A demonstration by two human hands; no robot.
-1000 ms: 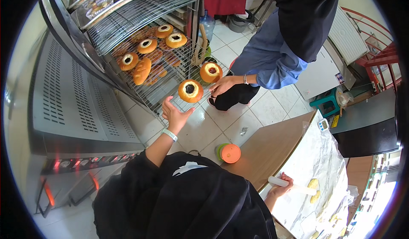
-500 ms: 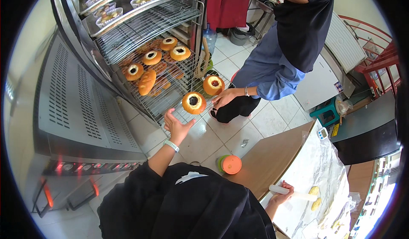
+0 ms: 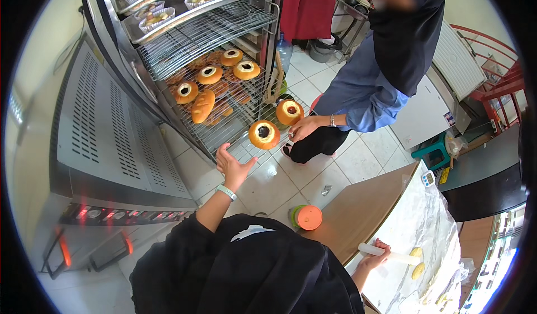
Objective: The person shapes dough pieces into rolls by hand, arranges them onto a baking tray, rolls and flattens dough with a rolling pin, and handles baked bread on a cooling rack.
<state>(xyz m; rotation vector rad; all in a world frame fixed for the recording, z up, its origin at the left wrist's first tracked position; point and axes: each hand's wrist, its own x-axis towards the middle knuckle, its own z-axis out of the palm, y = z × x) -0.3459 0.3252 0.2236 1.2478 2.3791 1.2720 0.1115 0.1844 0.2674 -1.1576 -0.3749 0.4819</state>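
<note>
My left hand reaches forward, open, with fingers and thumb apart and nothing in it. Just beyond it is a round bun with a dark filling, apart from my fingers. A second round bun with a reddish-brown centre sits by a co-worker's hand. On my right, my right hand is closed around a white rolling pin over the table. Two flattened yellowish dough pieces lie by the pin's far end, partly covered by it.
A tall metal rack holds baked buns on wire shelves and paper-cupped pastries on trays. The grey oven stands at left. An orange-lidded container is on the floor beside the marble-patterned table. The co-worker stands ahead.
The view has shifted slightly, so the rack, buns and table sit further right in it. Both my hands keep nearly the same pose, the right still around the rolling pin.
</note>
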